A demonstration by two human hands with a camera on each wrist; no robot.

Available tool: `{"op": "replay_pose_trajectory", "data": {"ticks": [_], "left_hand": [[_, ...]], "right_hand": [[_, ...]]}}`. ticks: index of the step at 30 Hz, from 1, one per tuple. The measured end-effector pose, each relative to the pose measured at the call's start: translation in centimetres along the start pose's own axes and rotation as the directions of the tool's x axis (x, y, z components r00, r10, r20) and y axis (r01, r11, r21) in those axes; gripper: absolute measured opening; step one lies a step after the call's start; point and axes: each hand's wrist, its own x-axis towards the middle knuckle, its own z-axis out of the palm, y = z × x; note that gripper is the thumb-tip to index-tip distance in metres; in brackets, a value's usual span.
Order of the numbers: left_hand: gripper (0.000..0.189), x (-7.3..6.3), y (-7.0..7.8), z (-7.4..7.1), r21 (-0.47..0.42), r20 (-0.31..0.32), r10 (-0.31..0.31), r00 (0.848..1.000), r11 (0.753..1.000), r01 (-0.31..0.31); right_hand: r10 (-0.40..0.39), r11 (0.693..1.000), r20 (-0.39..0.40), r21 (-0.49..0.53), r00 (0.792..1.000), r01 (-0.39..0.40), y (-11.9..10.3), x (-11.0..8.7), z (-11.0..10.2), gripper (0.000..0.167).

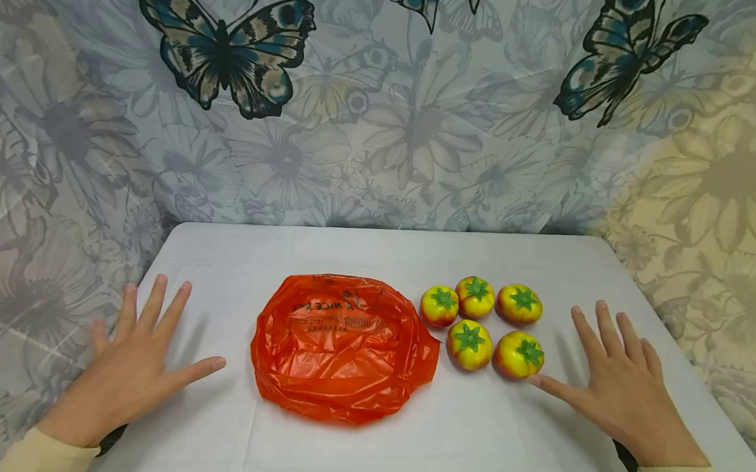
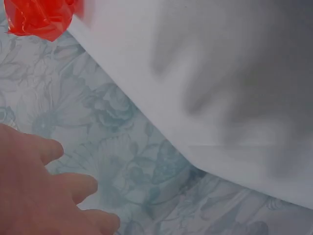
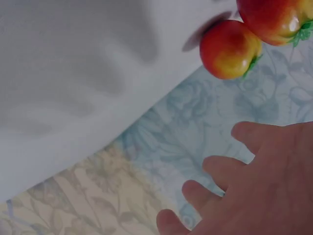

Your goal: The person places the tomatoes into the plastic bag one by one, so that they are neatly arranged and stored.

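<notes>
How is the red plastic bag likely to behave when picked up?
The red plastic bag would probably flop, since its surface is wrinkled. Its glossy highlights suggest it may feel slippery. Its thin-looking plastic is probably light, unless something is hidden inside.

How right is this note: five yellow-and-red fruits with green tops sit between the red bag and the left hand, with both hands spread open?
Only the side is wrong: the five yellow-and-red fruits sit between the red bag and the right hand, as the head view shows. The rest stands, both hands spread open included.
</notes>
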Motion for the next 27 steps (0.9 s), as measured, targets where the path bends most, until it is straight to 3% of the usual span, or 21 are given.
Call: {"op": "replay_pose_trajectory", "data": {"ticks": [10, 15, 20, 27], "left_hand": [[0.121, 1.1, 2.6, -0.3, -0.041, -0.028, 0.044, 0.999, 0.998, -0.045], [0.12, 1.9, 4.3, 0.0, -0.127, 0.035, 0.054, 0.998, 0.991, -0.049], [0.117, 2.9, 5.9, 0.5, -0.269, 0.11, 0.055, 0.992, 0.963, -0.024], [0.111, 4.1, 7.5, 0.9, -0.388, 0.145, 0.063, 0.988, 0.921, -0.002]], "right_hand": [[-0.107, 0.993, -0.037, 0.051, 0.994, 0.109, -1.9, 0.1, -0.5, 0.129], [-0.12, 0.991, 0.006, 0.052, 0.993, 0.119, -3.3, 0.3, -0.9, 0.128], [-0.121, 0.992, 0.047, 0.049, 0.992, 0.118, -4.9, 0.5, -1.5, 0.127], [-0.157, 0.986, 0.047, 0.058, 0.986, 0.154, -6.2, 0.8, -1.5, 0.107]]}}
